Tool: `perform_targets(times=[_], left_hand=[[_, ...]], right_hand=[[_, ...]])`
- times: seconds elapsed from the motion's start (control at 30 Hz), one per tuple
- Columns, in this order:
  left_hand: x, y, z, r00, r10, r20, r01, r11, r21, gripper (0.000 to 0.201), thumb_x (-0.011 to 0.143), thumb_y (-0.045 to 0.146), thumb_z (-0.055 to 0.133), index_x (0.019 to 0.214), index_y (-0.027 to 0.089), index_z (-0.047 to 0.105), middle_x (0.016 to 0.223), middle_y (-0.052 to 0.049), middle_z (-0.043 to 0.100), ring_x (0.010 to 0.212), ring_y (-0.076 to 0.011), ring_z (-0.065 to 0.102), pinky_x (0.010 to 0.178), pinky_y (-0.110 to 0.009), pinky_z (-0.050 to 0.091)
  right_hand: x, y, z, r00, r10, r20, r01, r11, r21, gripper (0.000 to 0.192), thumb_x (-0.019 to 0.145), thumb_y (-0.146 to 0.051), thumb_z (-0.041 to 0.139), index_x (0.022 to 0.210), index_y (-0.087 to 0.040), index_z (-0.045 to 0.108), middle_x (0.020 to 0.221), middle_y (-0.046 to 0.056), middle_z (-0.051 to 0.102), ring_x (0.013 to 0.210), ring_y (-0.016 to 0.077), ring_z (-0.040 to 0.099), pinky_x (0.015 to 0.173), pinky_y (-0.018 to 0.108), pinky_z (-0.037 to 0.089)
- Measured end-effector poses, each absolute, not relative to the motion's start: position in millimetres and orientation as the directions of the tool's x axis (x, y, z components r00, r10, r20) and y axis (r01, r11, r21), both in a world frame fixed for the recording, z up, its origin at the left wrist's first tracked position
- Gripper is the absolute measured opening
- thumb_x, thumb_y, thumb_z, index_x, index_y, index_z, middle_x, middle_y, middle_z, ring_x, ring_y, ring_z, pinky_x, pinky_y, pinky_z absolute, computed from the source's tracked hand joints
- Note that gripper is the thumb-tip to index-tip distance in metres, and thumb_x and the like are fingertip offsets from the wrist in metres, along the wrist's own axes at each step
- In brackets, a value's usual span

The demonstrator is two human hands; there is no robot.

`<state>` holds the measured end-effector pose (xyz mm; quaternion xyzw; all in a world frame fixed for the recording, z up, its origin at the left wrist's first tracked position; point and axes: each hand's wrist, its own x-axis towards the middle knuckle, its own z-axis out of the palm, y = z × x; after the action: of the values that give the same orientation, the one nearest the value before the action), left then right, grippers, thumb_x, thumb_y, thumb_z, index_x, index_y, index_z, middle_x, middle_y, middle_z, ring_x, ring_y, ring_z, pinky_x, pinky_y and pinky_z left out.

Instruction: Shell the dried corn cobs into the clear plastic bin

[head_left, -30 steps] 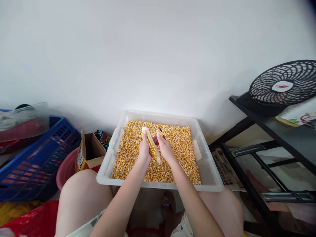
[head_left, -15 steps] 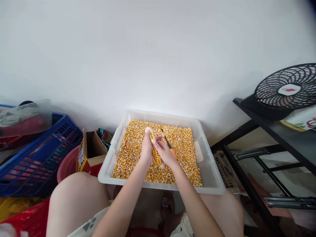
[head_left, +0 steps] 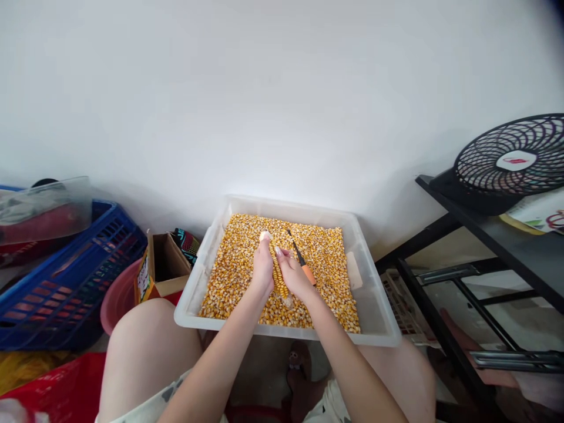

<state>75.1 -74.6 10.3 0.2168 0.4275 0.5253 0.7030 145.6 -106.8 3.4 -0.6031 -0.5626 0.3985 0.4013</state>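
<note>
A clear plastic tub [head_left: 374, 305] rests on my knees, filled with loose yellow corn kernels [head_left: 326, 264]. Over its middle, my left hand [head_left: 262, 271] grips a corn cob [head_left: 278, 276] that points away from me, its pale tip showing above my fingers. My right hand [head_left: 294, 275] presses on the cob's right side with the thumb near the top. A thin tool with a black shaft and orange handle [head_left: 302, 263] sticks out from my right hand toward the far side.
To the left sit a blue crate [head_left: 66, 282], a pink basin [head_left: 115, 299], an open cardboard box [head_left: 162, 269] and a red bin [head_left: 57, 393]. A black shelf [head_left: 493, 235] with a black fan [head_left: 511, 161] stands at the right. A white wall is behind.
The cob has turned from slanting to nearly straight away from me. My right hand shifted its hold on the cob, and the orange-handled tool now shows beside it.
</note>
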Motion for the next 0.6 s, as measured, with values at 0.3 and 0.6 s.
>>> perform_targets(times=[0.3,0.6], left_hand=[[75,-75,15,-0.044,0.943,-0.33,-0.534,0.257,0.805,0.031,0.074,0.046,0.053,0.08,0.016,0.059,0.068,-0.004,0.063,0.074,-0.0177,0.061,0.068,-0.025,0.046],[81,-79,12,0.143,0.952,-0.269,-0.451,0.305,0.839,0.036,0.075,0.046,0.048,0.078,0.013,0.063,0.062,-0.006,0.063,0.066,-0.0188,0.06,0.066,-0.027,0.045]], right_hand=[[149,-107,-1,0.075,0.997,-0.026,0.355,-0.051,-0.933,0.051,0.086,-0.054,0.03,0.104,-0.018,0.062,0.112,0.008,0.06,0.111,0.0181,0.051,0.095,0.028,0.035],[153,-102,20,0.116,0.989,-0.091,0.416,-0.132,-0.9,0.065,0.083,-0.064,0.025,0.093,-0.015,0.067,0.079,0.006,0.067,0.078,0.02,0.061,0.07,0.026,0.042]])
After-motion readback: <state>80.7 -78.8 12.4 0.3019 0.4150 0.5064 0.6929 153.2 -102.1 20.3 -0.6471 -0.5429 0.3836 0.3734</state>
